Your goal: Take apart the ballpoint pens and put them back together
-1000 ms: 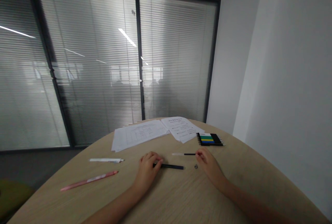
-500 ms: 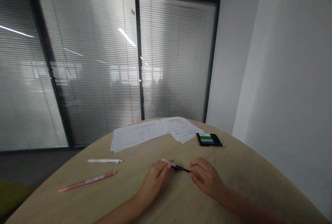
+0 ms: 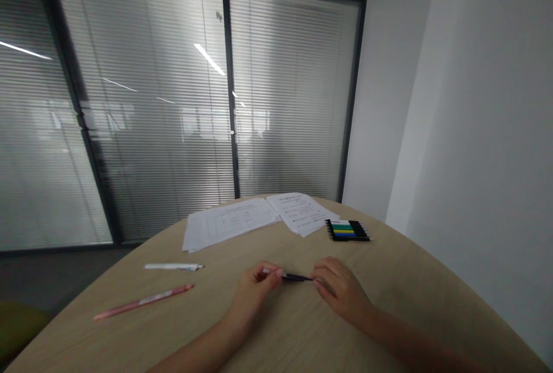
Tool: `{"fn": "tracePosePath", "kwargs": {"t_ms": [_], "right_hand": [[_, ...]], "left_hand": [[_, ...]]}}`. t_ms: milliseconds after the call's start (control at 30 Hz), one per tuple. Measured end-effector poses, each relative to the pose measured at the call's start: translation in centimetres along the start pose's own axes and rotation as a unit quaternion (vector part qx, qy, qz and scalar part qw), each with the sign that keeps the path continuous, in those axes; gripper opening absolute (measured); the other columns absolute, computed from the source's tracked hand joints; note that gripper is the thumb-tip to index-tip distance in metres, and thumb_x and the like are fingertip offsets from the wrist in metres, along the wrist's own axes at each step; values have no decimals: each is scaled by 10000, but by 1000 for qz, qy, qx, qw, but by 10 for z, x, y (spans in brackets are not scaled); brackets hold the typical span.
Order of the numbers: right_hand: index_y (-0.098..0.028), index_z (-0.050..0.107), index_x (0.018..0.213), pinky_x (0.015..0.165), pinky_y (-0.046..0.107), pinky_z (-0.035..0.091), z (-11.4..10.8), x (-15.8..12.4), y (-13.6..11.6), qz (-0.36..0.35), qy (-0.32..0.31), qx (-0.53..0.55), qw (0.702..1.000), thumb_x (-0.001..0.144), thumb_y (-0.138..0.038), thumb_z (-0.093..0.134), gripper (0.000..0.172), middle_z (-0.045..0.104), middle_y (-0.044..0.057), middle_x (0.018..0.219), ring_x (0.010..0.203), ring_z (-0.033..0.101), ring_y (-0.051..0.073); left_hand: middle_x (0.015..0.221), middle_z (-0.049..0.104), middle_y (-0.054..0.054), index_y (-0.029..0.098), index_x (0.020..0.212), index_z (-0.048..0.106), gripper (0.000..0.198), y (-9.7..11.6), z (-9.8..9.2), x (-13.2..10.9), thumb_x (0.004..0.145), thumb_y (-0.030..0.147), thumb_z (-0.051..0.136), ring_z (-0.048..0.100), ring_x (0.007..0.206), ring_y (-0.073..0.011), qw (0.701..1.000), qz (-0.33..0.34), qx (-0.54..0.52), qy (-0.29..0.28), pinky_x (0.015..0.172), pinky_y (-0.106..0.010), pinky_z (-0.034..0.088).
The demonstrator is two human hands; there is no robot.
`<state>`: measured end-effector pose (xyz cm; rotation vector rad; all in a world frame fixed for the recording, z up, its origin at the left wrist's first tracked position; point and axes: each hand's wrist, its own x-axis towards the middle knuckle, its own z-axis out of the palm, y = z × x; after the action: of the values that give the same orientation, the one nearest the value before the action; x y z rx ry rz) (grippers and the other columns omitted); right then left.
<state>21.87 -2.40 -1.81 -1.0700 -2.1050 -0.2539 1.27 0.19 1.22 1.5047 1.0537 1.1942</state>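
Observation:
A slim black-and-white pen (image 3: 296, 277) spans the gap between my two hands, low over the table. My left hand (image 3: 258, 284) pinches its pale end between thumb and fingers. At the dark, thin end, the fingertips of my right hand (image 3: 339, 284) are closed; the rest of that end is hidden in them. To the left, a white pen (image 3: 171, 267) lies on the wooden table (image 3: 207, 327), and a pink pen (image 3: 144, 302) lies nearer to me. Beyond my right hand sits a row of several black pens (image 3: 349, 230) with white, green, yellow and blue parts.
Printed sheets of paper (image 3: 233, 221) lie at the far side of the table, with another printed sheet (image 3: 298, 212) overlapping them. The table's curved edge runs before a glass partition with blinds (image 3: 294, 91). A white wall (image 3: 475, 148) stands at the right.
The pen has turned from a slant to nearly level between my hands. My left hand has curled more around its pale end, and both hands have shifted slightly.

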Motion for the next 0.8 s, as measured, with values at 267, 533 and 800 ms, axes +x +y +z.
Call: {"fn": "tracePosePath", "kwargs": {"t_ms": [267, 533, 800], "right_hand": [[-182, 556, 822, 768, 316, 410, 11, 0, 43, 265, -7, 21, 964, 763, -114, 342, 233, 595, 66, 861, 839, 539, 182], [-185, 606, 820, 775, 278, 389, 7, 3, 26, 234, -126, -51, 963, 772, -172, 418, 194, 602, 63, 857, 839, 539, 176], [-194, 612, 827, 714, 312, 449, 13, -2, 30, 137, -67, -22, 988, 805, -119, 378, 246, 602, 60, 796, 773, 565, 185]], "left_hand": [[521, 577, 26, 175, 628, 612, 235, 6, -14, 11, 545, 396, 604, 531, 535, -151, 997, -35, 1, 69, 576, -259, 408], [513, 579, 36, 175, 665, 600, 231, -5, -13, 13, 537, 366, 625, 548, 541, -147, 999, -39, -15, 32, 582, -249, 409], [517, 584, 32, 176, 655, 604, 205, -6, -13, 11, 557, 356, 619, 551, 559, -156, 999, -32, 15, 28, 586, -256, 402]]}}
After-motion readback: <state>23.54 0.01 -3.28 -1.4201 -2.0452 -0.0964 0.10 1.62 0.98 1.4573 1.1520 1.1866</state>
